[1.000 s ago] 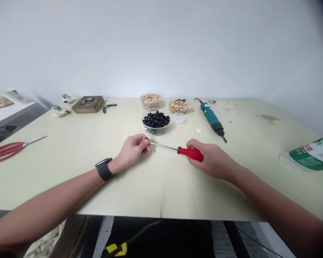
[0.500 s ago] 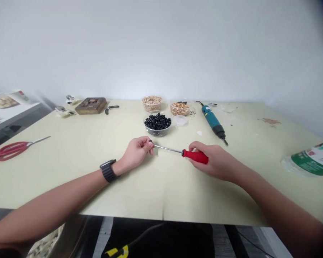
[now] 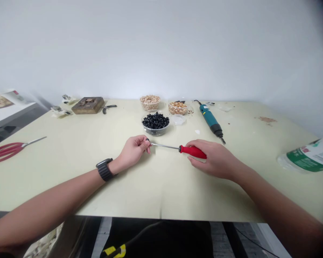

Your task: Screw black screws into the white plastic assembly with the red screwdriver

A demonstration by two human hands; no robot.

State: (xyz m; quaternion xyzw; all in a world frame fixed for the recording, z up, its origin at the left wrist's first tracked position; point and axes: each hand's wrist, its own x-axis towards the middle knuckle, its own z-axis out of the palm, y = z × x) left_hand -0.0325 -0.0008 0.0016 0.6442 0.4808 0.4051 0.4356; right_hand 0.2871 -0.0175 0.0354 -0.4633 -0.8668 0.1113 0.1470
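Note:
Between the thumb and fingers of my left hand (image 3: 134, 150) is a small black piece (image 3: 147, 140), pinched and mostly hidden. A screwdriver (image 3: 193, 152) with a red handle lies in the grasp of my right hand (image 3: 215, 159), its thin metal shaft pointing left. The shaft's tip meets the black piece at my left fingertips. Just beyond my left hand stands a clear round tub (image 3: 155, 131) heaped with similar black pieces (image 3: 155, 120).
Behind sit two tubs of pale pieces (image 3: 150, 99) and amber pieces (image 3: 177, 105), near a clear lid (image 3: 179, 120). A teal rotary tool (image 3: 211, 120) and a white-green container (image 3: 307, 157) are right; red scissors (image 3: 9, 150), a wooden block (image 3: 88, 105) and pliers (image 3: 107, 108) left.
The whole view has shifted slightly left. My right hand has turned a little around the red handle, its fingers now lying more over the top. My left hand keeps its pinch.

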